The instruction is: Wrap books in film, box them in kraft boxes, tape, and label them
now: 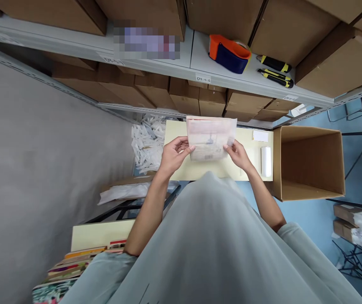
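Observation:
Between my two hands, above the cream table (181,171), is a thin, pale pink booklet (211,137), with a barcode near its lower edge. Its surface looks milky, as if under translucent wrapping. My left hand (175,157) pinches its left side, thumb in front and fingers behind. On the right side, my right hand (237,153) grips the lower corner the same way. A white roll (266,161) and a small white label or card (260,136) lie on the table to the right of my right hand.
An open cardboard box (310,162) stands at the table's right end. Shredded white paper (149,141) is heaped at the left. Shelves ahead hold cardboard boxes, an orange-and-blue tape dispenser (230,54) and cutter knives (275,71). Several books (73,266) are stacked at lower left.

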{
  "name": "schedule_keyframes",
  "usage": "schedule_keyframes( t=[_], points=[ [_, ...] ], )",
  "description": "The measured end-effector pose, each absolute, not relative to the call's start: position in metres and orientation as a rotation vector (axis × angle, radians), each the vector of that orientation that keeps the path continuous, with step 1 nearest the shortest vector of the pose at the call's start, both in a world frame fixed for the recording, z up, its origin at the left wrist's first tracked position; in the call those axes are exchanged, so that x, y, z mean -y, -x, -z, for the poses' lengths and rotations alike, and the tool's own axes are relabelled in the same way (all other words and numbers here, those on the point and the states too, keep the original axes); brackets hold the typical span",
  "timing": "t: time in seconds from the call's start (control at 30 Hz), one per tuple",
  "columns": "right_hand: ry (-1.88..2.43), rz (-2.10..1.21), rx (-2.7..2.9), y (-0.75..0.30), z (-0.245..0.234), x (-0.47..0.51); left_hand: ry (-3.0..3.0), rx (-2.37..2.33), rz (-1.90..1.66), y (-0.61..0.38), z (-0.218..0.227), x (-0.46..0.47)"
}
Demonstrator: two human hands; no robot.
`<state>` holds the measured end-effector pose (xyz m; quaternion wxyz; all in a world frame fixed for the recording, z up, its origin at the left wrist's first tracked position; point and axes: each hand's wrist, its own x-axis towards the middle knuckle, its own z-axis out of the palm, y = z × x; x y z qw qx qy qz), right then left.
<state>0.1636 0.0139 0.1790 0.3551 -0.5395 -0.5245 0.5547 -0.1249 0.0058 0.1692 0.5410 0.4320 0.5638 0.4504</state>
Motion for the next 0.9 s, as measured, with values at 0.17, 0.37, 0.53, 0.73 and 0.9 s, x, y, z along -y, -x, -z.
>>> schedule_keyframes(
  t=[0.17,0.37,0.53,0.73,0.9],
  points=[
    [1.335,-1.122,1.601,-0.145,-0.193,-0.005,-1.269,-1.293,-1.196,0.14,-0.188,-0.001],
    [1.402,-1.041,1.665,-0.119,-0.193,-0.002,-1.209,-1.314,-1.193,0.165,-0.174,0.01],
    [1.539,-1.375,1.455,-0.091,-0.155,-0.017,-0.884,-1.359,-1.143,0.19,-0.132,0.013],
    [1.596,-1.774,1.106,-0.034,-0.098,-0.042,-0.682,-1.493,-1.082,0.216,-0.093,0.01],
    [1.597,-1.941,0.857,0.003,-0.069,-0.045,-0.554,-1.548,-1.07,0.25,-0.055,0.004]
  ],
)
